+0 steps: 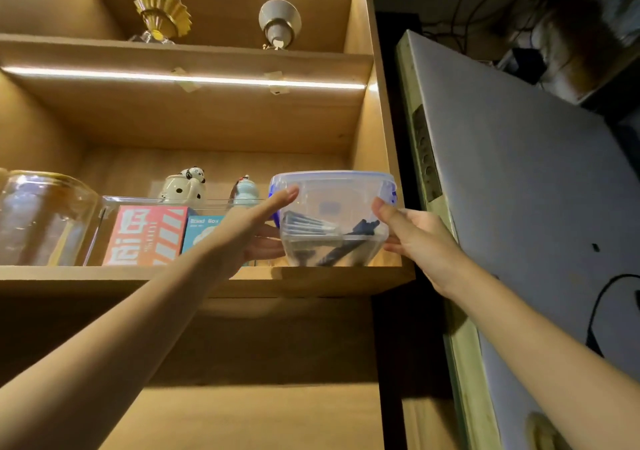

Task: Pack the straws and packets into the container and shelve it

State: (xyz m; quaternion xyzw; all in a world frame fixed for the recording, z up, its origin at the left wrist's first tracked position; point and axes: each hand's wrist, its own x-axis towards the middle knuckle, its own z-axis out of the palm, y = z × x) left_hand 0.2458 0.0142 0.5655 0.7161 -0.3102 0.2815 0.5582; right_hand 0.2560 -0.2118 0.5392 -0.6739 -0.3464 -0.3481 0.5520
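A clear plastic container [334, 219] with a blue-clipped lid rests on the wooden shelf [207, 278], at its right end against the cabinet wall. Dark straws [346, 245] and pale packets [304, 226] show through its wall. My left hand [258, 226] presses against the container's left side, fingers stretched along it. My right hand [414, 238] holds the right side, thumb on the front wall and fingers low beside it. Both arms reach upward to the shelf.
On the same shelf, left of the container, stand a clear bin [110, 214] with a red box [147, 234] and a blue box [204, 231], a glass jar [41, 217] and two ceramic figurines [185, 186]. A grey board [519, 189] leans at the right.
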